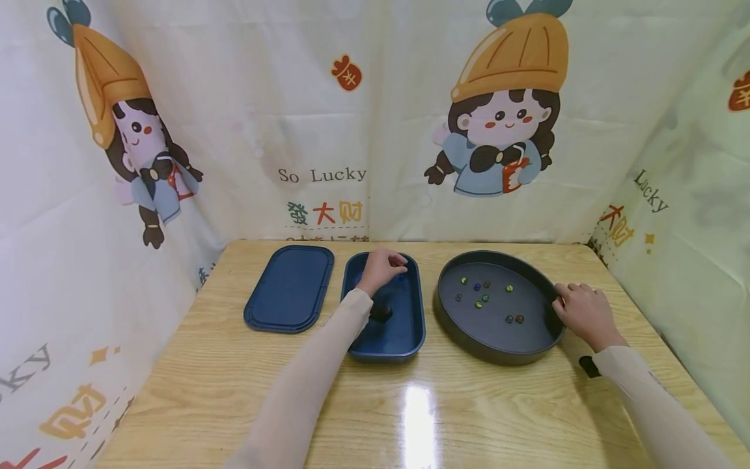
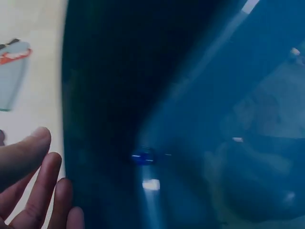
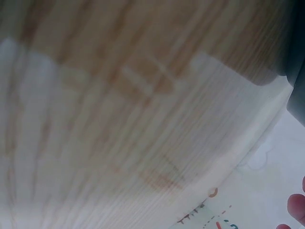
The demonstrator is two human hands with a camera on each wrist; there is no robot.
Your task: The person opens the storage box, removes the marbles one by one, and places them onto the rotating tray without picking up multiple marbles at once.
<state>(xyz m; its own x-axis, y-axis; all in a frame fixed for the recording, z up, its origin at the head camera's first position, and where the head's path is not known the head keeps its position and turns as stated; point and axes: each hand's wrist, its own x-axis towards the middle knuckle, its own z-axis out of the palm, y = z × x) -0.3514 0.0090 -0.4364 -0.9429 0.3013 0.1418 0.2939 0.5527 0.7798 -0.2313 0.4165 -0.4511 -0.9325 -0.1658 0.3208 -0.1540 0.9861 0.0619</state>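
My left hand (image 1: 382,268) is over the far part of a deep blue rectangular tray (image 1: 422,326). In the left wrist view its fingers (image 2: 40,200) are loosely bent, with nothing visible between them. A blue marble (image 2: 144,156) lies inside this tray, a little way from the fingertips. My right hand (image 1: 588,312) grips the right rim of a round dark grey pan (image 1: 498,357); only some of its fingertips (image 3: 296,206) show in the right wrist view. Several glass marbles (image 1: 485,298), yellow-green, blue and reddish, are scattered over the pan's floor.
A flat blue lid (image 1: 290,290) lies to the left of the tray on the wooden table (image 1: 193,391). Behind and along both sides hangs a printed white curtain (image 1: 398,130), close to the table's edges.
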